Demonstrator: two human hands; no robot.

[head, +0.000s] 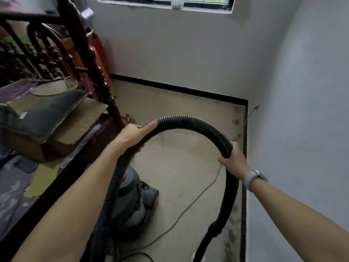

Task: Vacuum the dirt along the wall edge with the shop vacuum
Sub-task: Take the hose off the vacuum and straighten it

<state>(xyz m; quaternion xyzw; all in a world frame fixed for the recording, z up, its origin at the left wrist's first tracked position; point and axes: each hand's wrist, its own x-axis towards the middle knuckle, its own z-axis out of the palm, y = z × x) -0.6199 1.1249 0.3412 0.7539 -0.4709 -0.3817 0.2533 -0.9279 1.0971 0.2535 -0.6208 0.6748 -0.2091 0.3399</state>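
Note:
A black ribbed hose (pixel 190 121) arches between both hands above the floor. My left hand (pixel 132 136) grips the hose on its left side, where it drops to the grey shop vacuum (pixel 136 195) standing below. My right hand (pixel 233 161) holds the hose where it meets the black rigid wand (pixel 224 207), which slants down along the right wall. The wand's nozzle end is out of frame at the bottom. Dark dirt patches (pixel 231 235) lie on the floor strip beside the right wall's black skirting.
A dark wooden bed frame (pixel 90 59) with a cardboard box (pixel 62 133) and a grey cushion fills the left side. A power cord (pixel 190 203) trails across the concrete floor. White walls meet in the corner ahead, under a window. A red object leans in the far left corner.

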